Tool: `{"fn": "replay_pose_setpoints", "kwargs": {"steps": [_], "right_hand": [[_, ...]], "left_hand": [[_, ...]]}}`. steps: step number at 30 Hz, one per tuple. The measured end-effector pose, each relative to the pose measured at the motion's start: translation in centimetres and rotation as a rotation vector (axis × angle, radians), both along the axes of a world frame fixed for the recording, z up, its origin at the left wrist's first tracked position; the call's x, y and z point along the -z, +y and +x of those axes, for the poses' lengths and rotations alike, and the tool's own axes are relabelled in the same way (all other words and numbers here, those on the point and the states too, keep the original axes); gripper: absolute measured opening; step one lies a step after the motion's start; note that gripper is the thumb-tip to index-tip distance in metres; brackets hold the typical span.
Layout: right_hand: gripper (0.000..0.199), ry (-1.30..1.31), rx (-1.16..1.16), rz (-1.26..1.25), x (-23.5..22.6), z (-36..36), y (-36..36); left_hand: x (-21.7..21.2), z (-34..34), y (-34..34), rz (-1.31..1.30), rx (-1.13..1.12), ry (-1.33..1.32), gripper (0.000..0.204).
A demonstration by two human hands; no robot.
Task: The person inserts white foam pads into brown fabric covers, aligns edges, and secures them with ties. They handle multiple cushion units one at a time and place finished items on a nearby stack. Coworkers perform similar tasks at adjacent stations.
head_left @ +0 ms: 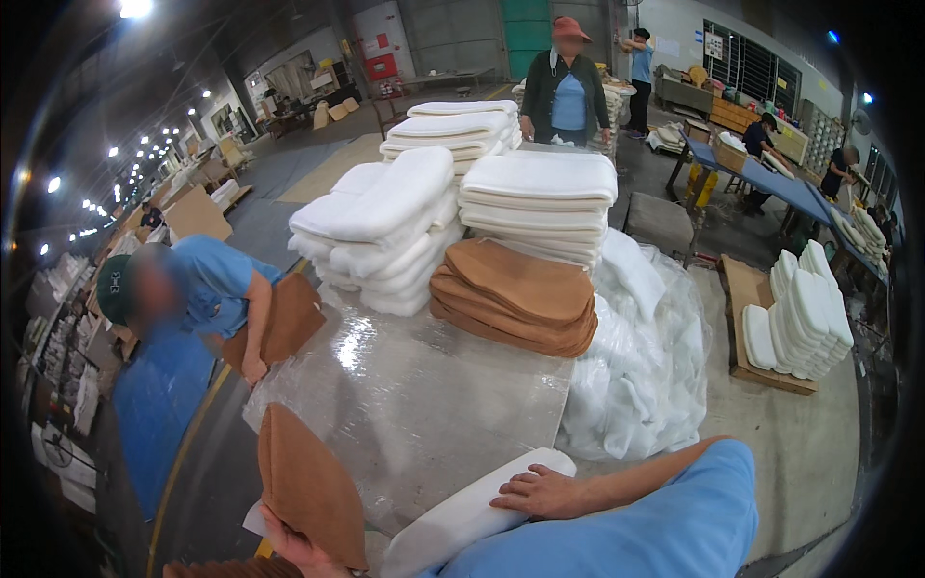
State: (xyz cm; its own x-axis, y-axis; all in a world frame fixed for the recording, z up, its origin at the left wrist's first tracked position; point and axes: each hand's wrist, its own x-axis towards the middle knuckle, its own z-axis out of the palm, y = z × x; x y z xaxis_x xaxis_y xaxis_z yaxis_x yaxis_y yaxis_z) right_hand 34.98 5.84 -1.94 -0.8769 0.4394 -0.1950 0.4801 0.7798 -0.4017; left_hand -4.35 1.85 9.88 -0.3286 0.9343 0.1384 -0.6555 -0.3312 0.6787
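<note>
Brown cover: we see a flat brown fabric piece [310, 486], rounded at its top, standing upright in the left hand [294, 549], which pinches its lower edge near the bottom of the view.
White pad: a long white foam pad [462, 515] lies under the right hand [541, 491], just to the right of the brown piece, its far end resting on the table.
Left grip: closed on the lower edge of the brown cover; only part of the fingers shows, so we cannot tell how deep the hold goes.
Right grip: fingers spread and flat on top of the white pad, pressing rather than clasping it.
Handling: we judge the cover light and limp, likely to flop unless held by the edge or seam; the pad looks soft, springy and light, easiest taken around its narrow end or across its width.
Table: ahead of both hands, a table wrapped in clear glossy film [414, 385], which looks slippery.
Beyond the hands: a stack of brown covers [515, 299] lies straight ahead, with piles of white pads [385, 231] behind and to its left.
Right of the hands: a clear bag of white stuffing [641, 366] leans against the table.
Left of the hands: another person in a blue shirt [207, 279] bends over, holding a brown piece.
</note>
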Motion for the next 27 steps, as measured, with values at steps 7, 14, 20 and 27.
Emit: {"fn": "replay_pose_setpoints", "kwargs": {"steps": [7, 14, 20, 27], "right_hand": [[0.062, 0.133, 0.098, 0.047, 1.8, -0.8, -0.1], [0.065, 0.183, 0.106, 0.104, 1.9, -1.9, 1.3], [0.058, 0.271, 0.164, 0.119, 0.2, -3.6, -1.3], [0.056, 0.325, 0.213, 0.123, 0.7, -5.8, -4.6]], "left_hand": [[-2.1, 0.0, -0.8, -0.073, -0.107, 0.038, 0.051], [-3.1, -3.1, -1.0, 0.0, -0.034, 0.134, 0.052], [-4.4, -4.6, 0.2, 0.089, 0.027, 0.042, 0.05], [-4.9, -5.0, 1.6, 0.152, 0.146, -0.005, 0.047]]}}
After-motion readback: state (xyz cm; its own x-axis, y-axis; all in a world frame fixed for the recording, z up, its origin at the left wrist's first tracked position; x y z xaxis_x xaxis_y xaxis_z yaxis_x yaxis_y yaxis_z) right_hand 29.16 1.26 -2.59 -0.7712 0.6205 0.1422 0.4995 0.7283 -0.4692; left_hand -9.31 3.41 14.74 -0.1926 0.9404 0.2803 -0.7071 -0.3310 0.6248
